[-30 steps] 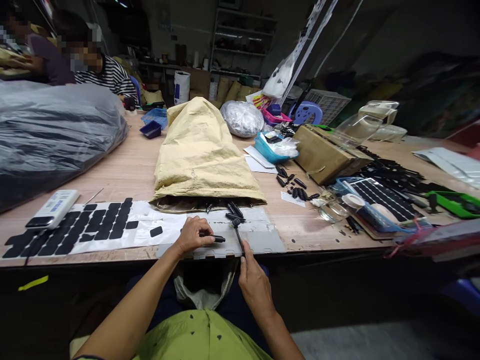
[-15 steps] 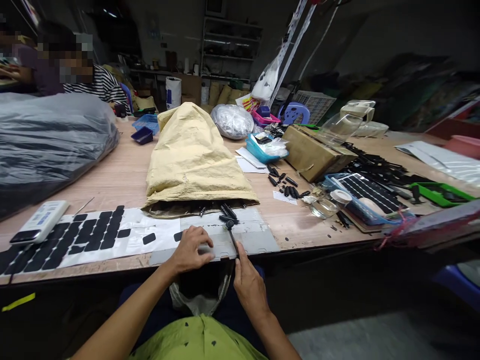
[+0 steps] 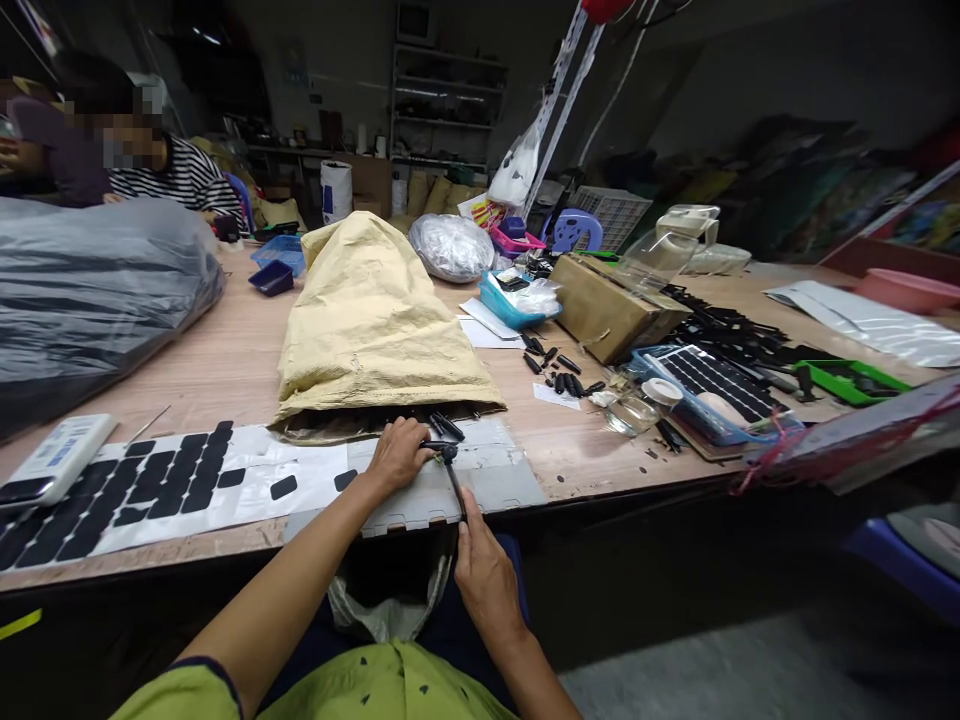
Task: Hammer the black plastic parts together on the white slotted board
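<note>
My right hand [image 3: 489,565] is closed around the lower end of a thin black rod [image 3: 456,490] with a rounded, knob-like head. My left hand [image 3: 403,455], fingers bent together, pinches a small black piece [image 3: 433,445] touching or right beside that head; the exact contact is hard to make out. Just beyond lie several black tube-shaped pieces [image 3: 448,427] at the mouth of a large yellow sack [image 3: 382,330]. More dark pieces sit in the shade inside the sack's opening. Under both hands is a grey board [image 3: 502,475] at the table's front edge.
To the left, a white sheet with black rounded stickers [image 3: 285,487] lies by a white box-shaped device [image 3: 64,455]. A big grey plastic bag [image 3: 97,300] bulges behind. On the right are a cardboard box [image 3: 611,310] and a blue tray [image 3: 697,400]. A co-worker [image 3: 180,180] sits far left.
My left hand has moved forward to the black pieces at the sack's mouth and closed on one. The right hand keeps hold of the rod. The whole view has shifted slightly.
</note>
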